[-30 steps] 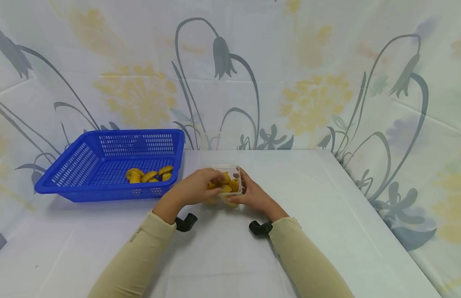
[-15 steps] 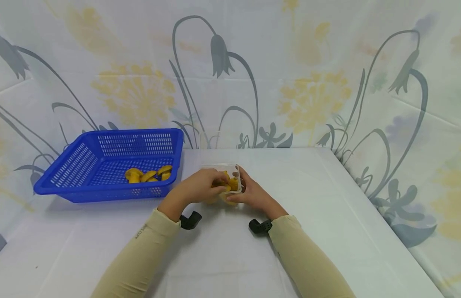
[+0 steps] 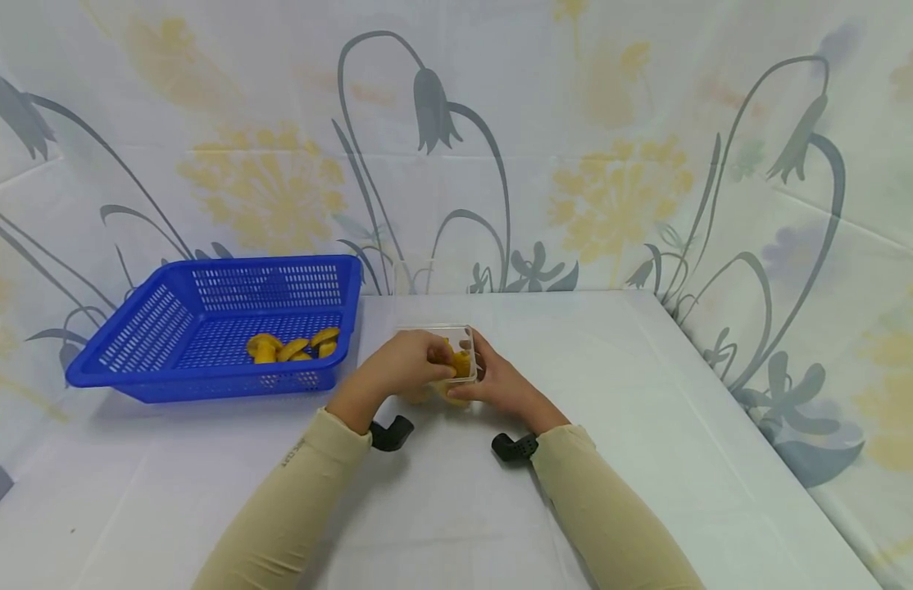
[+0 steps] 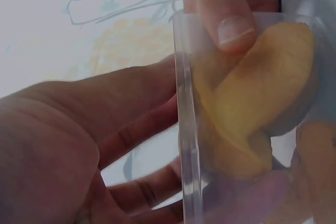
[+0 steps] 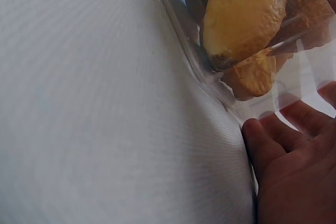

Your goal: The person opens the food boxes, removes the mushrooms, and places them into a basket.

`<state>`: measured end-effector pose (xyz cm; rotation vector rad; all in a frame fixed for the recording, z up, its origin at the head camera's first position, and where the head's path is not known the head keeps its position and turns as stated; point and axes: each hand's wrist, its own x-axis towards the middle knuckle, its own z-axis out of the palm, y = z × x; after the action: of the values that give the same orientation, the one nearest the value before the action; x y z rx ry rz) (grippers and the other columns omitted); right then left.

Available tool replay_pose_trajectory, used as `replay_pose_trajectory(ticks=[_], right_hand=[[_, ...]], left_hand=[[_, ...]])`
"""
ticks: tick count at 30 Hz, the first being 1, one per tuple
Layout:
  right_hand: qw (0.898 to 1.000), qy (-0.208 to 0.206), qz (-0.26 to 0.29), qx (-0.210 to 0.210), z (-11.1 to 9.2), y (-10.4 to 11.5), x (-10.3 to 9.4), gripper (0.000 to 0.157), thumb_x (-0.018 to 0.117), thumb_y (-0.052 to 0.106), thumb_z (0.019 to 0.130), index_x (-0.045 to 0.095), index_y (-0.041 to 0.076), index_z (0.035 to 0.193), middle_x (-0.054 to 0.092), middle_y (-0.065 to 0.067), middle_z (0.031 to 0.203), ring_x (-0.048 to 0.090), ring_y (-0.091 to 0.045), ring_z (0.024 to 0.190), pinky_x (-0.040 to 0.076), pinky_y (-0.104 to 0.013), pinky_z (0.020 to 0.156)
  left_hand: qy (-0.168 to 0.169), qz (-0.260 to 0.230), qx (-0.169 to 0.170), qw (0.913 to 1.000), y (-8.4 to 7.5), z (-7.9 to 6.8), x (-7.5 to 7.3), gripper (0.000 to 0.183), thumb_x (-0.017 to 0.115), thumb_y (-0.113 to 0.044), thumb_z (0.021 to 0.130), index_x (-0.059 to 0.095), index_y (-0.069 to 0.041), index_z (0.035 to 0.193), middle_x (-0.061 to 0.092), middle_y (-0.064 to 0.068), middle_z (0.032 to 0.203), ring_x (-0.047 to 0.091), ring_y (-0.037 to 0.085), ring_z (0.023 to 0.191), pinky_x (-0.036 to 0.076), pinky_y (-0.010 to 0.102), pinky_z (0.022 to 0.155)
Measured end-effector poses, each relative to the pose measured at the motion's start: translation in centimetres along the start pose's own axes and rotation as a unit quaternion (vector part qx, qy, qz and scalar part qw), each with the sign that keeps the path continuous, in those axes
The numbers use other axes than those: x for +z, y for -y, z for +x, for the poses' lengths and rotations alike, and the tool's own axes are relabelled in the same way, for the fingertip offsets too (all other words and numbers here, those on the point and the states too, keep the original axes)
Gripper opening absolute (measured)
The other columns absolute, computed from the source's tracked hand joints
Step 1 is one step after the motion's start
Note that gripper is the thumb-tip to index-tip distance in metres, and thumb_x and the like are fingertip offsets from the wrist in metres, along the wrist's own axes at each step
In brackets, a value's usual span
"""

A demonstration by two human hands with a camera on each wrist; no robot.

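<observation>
The left hand has come farther to the right over the clear box, and its sleeve and black wrist piece have followed. Now this hand covers more of the mushrooms in the box.

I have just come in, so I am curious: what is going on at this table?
Someone is busy with both bare hands at a clear container on the white table. The right hand grips its side, while the left hand reaches into it from above; whether it pinches anything is hard to tell. Yellow mushrooms lie in the container, and three others show in the blue basket on the left.
</observation>
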<state>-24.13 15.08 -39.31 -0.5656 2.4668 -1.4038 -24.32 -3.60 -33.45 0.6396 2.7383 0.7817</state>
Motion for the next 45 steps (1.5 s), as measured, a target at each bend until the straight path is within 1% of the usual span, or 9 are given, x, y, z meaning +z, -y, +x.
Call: replay_pose_trajectory(ticks=[5,11,16,22,29,33,36,39,45], right_hand=[[1.0,-0.012,0.002,0.001,0.7,-1.2,0.2,0.103,0.074,0.032,0.074,0.0,0.028,0.147,0.027,-0.004,0.149,0.037,-0.02,0.131,0.037,-0.041,0.104],[1.0,-0.026,0.001,0.001,1.7,-3.0,0.6,0.106,0.076,0.043,0.069,0.003,0.036,0.145,0.028,0.004,0.148,0.035,-0.016,0.133,0.036,-0.041,0.105],[1.0,-0.03,-0.007,-0.004,1.7,-3.0,0.8,0.107,0.075,0.048,0.067,0.003,0.035,0.146,0.031,0.003,0.147,0.037,-0.017,0.131,0.035,-0.043,0.106],[1.0,-0.022,-0.013,0.005,1.6,-2.4,0.7,0.103,0.075,0.042,0.07,0.002,0.042,0.143,0.032,0.003,0.146,0.036,-0.014,0.131,0.033,-0.041,0.107],[1.0,-0.014,-0.024,0.006,0.1,0.4,0.3,0.102,0.073,0.033,0.075,0.002,0.022,0.148,0.027,-0.007,0.149,0.034,-0.022,0.133,0.033,-0.044,0.107],[1.0,-0.013,-0.025,0.005,-0.1,0.4,0.3,0.102,0.072,0.031,0.076,0.0,0.022,0.147,0.024,-0.007,0.15,0.032,-0.022,0.135,0.032,-0.042,0.108],[1.0,-0.012,-0.025,0.001,0.0,0.2,0.3,0.102,0.073,0.031,0.076,0.001,0.021,0.148,0.024,-0.007,0.15,0.032,-0.022,0.135,0.032,-0.042,0.108],[1.0,-0.009,-0.024,0.005,0.0,0.2,0.2,0.103,0.073,0.032,0.075,0.0,0.023,0.147,0.025,-0.006,0.15,0.032,-0.021,0.135,0.031,-0.041,0.109],[1.0,-0.022,-0.003,-0.001,1.2,-2.0,0.4,0.108,0.076,0.042,0.069,0.003,0.029,0.147,0.028,0.001,0.149,0.035,-0.017,0.133,0.032,-0.041,0.108]], left_hand=[[-0.022,0.002,-0.007,0.9997,0.1,0.3,0.3,0.014,0.069,-0.028,0.079,0.066,-0.016,0.086,0.066,-0.002,0.086,0.058,0.013,0.08,0.052,0.028,0.075],[-0.022,0.004,-0.011,0.9997,-0.2,0.2,0.3,0.011,0.068,-0.024,0.079,0.065,-0.014,0.083,0.065,-0.001,0.083,0.057,0.014,0.077,0.052,0.028,0.073],[-0.029,0.019,-0.008,0.9994,-0.5,-0.2,-0.1,0.008,0.066,-0.021,0.079,0.064,-0.014,0.083,0.065,-0.001,0.081,0.056,0.015,0.075,0.051,0.027,0.072],[-0.029,0.027,-0.01,0.9992,-0.6,-0.7,-0.7,0.011,0.066,-0.02,0.078,0.063,-0.015,0.087,0.065,0.001,0.086,0.057,0.015,0.076,0.052,0.028,0.072],[-0.038,0.03,-0.002,0.9988,-0.6,-1.2,-1.9,0.014,0.062,-0.022,0.082,0.064,-0.017,0.095,0.065,0.002,0.092,0.058,0.016,0.079,0.052,0.029,0.071],[-0.027,0.033,0.015,0.999,-0.1,-1.4,-2.4,0.021,0.056,-0.025,0.089,0.067,-0.021,0.106,0.066,0.0,0.102,0.059,0.015,0.086,0.052,0.029,0.075],[-0.023,0.023,0.006,0.9995,0.3,-1.6,-2.6,0.024,0.053,-0.027,0.091,0.065,-0.024,0.112,0.064,-0.001,0.107,0.058,0.015,0.09,0.052,0.028,0.075],[-0.024,0.004,-0.007,0.9997,0.7,-2.0,-2.9,0.026,0.052,-0.03,0.091,0.063,-0.023,0.114,0.063,0.001,0.109,0.057,0.018,0.093,0.052,0.029,0.074],[-0.045,-0.019,-0.01,0.9988,1.2,-3.2,-4.0,0.029,0.052,-0.026,0.087,0.06,-0.024,0.115,0.06,0.002,0.115,0.055,0.022,0.103,0.052,0.036,0.082]])
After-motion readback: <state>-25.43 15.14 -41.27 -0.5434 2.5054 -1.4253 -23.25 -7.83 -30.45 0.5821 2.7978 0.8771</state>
